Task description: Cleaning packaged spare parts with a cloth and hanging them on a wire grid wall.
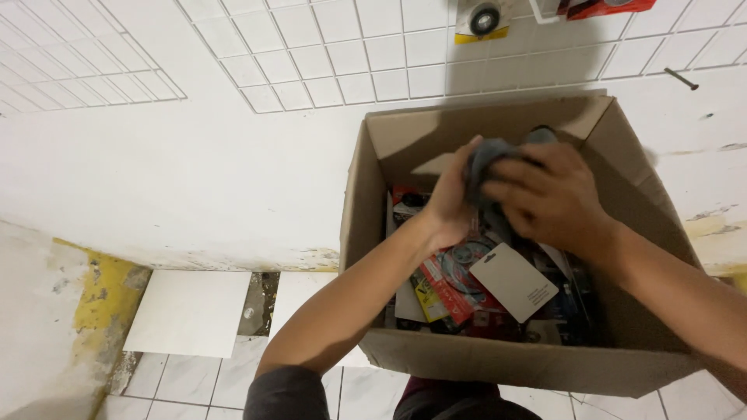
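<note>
Seen from the head camera, a person leans over an open cardboard box that stands on a tiled floor against a white wall. Both bare forearms reach in from the near edge and meet above the box's far half.

The left hand rises from below, wrist straight, palm turned toward the right, its fingers pointing up toward the wall. The right hand comes in from the right with its back to the camera, knuckles uppermost.

Between them sits a dark grey bundle, seemingly soft cloth, though what it is cannot be told. Its visible part runs roughly left to right along the tops of the hands, over the box's far side and clear of the contents beneath.

The left fingers are curled against the bundle's left side; the right fingers are bent and closed over its right side, so both hands grip it.

Below them the box holds a jumble of packaged goods, among them a red blister pack and a pale grey card tag lying tilted on top.
</note>
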